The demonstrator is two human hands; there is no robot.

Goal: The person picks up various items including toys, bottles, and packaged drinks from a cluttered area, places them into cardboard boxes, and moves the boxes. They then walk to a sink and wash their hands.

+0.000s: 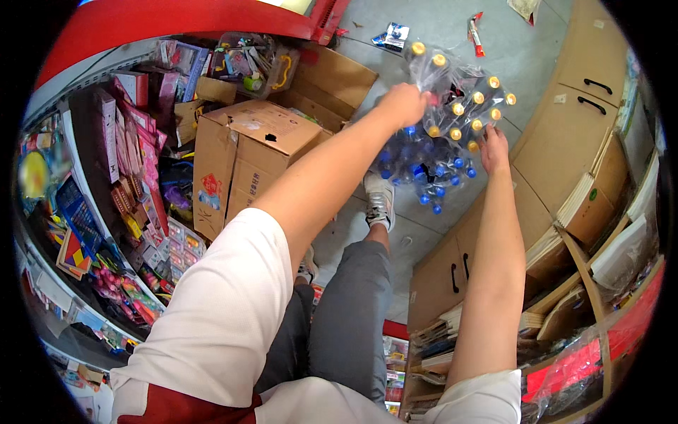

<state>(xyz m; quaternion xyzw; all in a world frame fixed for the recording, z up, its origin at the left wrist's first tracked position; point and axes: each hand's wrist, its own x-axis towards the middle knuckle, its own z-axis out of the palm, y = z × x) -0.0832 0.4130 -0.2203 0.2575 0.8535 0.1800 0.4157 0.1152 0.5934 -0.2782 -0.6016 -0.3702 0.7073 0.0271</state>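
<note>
My left hand (405, 106) grips the gathered clear plastic wrap of a pack of dark bottles with yellow caps (458, 108). At the pack's near right edge is my right hand (493, 146), its fingers bent against the wrap beside a yellow cap; whether they grip it I cannot tell. Close below the yellow-capped pack, a second wrapped pack of bottles with blue caps (424, 159) stands at my forward shoe. The wrap of both packs looks torn in places. The bottles' lower parts are mostly hidden.
A printed cardboard box (254, 159) stands left of my legs, with an open carton (333, 79) behind it. Shelves of toys and stationery (132, 159) line the left. Wooden cabinets (572, 132) with black handles curve along the right. Wrappers (394, 36) lie on the tiled floor.
</note>
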